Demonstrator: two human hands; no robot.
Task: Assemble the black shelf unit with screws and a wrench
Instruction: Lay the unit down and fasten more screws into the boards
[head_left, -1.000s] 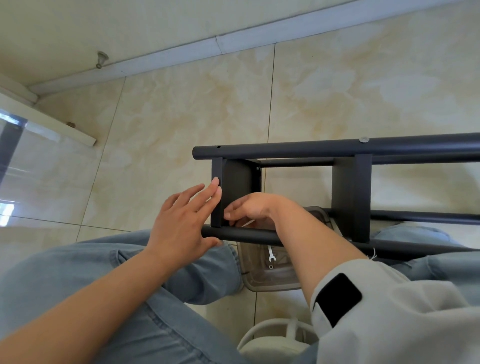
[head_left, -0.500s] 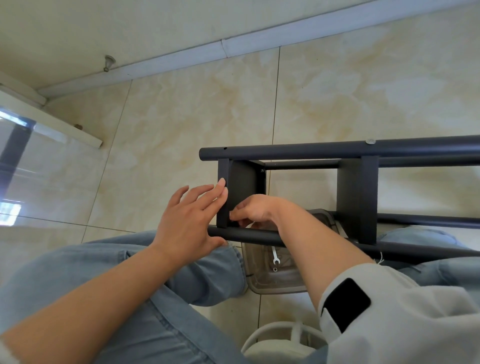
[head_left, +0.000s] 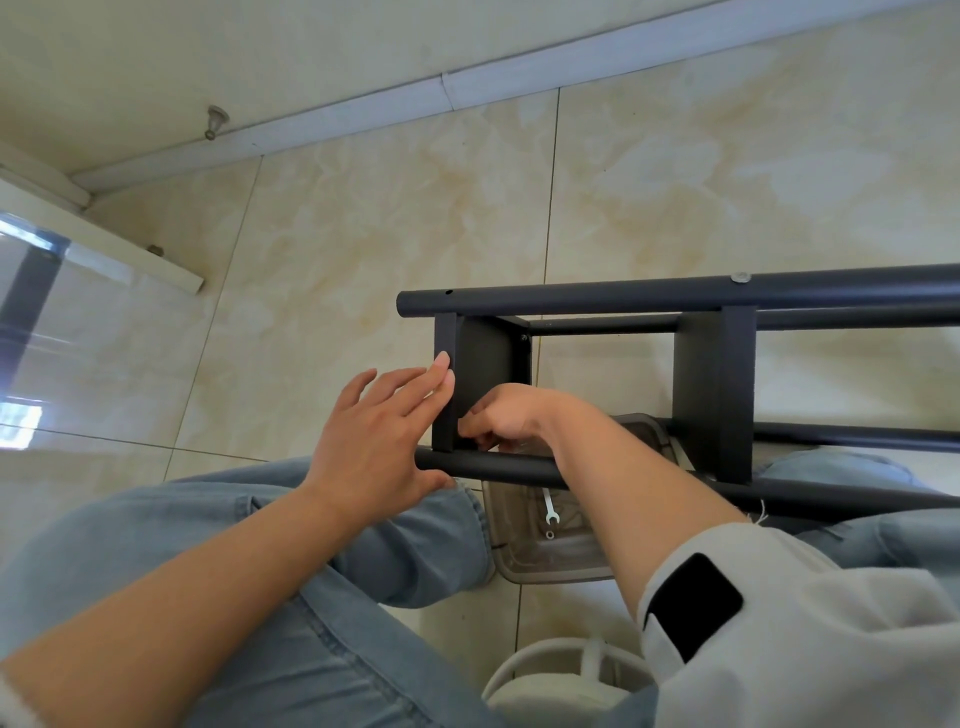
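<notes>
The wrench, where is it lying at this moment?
In the head view, the wrench lies in the clear plastic tray on the floor, just below the shelf's near black tube and left of the right forearm.

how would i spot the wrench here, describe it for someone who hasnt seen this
Start at the black shelf frame lying across the person's lap. Under its near tube, between the knees, a clear plastic tray sits on the floor. The wrench lies inside it: small, flat and silver-white, the only long tool there, beside a tiny ring-shaped piece.
</notes>
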